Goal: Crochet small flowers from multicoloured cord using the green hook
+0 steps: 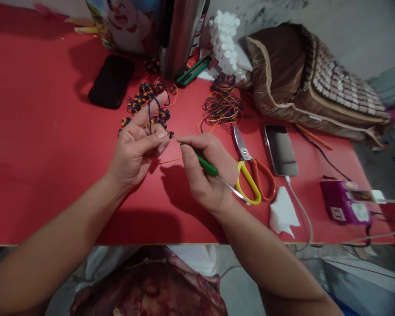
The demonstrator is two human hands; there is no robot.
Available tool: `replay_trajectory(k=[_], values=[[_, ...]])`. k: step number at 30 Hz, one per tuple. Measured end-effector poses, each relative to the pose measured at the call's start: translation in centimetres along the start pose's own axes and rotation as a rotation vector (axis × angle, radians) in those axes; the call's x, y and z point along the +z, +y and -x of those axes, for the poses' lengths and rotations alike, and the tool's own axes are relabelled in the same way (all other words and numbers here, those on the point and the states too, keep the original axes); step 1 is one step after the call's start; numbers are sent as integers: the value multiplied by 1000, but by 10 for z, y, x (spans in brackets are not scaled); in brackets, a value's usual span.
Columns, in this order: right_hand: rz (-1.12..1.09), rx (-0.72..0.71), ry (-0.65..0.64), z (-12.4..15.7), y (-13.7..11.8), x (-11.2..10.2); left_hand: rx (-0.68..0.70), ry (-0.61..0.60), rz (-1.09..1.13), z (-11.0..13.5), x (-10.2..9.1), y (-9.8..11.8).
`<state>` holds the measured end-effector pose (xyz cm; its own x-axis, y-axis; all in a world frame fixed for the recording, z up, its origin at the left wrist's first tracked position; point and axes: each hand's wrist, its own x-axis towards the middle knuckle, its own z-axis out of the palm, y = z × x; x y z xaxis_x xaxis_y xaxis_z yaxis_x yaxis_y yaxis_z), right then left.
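My right hand [209, 169] grips a crochet hook [206, 166] by its green handle, the thin metal tip pointing left. At that tip is a small piece of dark crochet work [171, 134], pinched between the thumb and fingers of my left hand [136, 142]. Dark blue yarn [149, 116] loops around my raised left index finger. An orange strand trails below the fingers. Behind my left hand lie several small crocheted pieces [140, 98] in dark blue, green and orange, partly hidden by it. A loose tangle of multicoloured yarn [222, 105] rests further right.
Scissors [246, 162] with yellow and orange handles lie right of my right hand, near a charging phone [281, 150] and white paper [284, 213]. A black phone [112, 81], metal flask [178, 39], green cutter [194, 71], brown cushion [283, 66] and purple power box [344, 202] are around.
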<state>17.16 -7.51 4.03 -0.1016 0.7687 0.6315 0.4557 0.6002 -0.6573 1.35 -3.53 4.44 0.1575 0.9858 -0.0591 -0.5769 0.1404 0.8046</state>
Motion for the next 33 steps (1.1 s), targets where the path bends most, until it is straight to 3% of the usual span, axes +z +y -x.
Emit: replay_trajectory(k=[9, 15, 19, 26, 33], values=[[-591, 494, -18, -15, 15, -15, -266, -128, 166, -5, -11, 9], [-843, 688, -118, -24, 19, -17, -403, -133, 227, -1, -8, 9], [-975, 732, -146, -20, 22, -8, -437, -74, 229, 0, -4, 5], [-979, 705, 46, -9, 20, 12, -357, -31, 268, 2, 2, 4], [-932, 703, 64, -9, 16, 11, -319, 33, 254, -2, -2, -1]])
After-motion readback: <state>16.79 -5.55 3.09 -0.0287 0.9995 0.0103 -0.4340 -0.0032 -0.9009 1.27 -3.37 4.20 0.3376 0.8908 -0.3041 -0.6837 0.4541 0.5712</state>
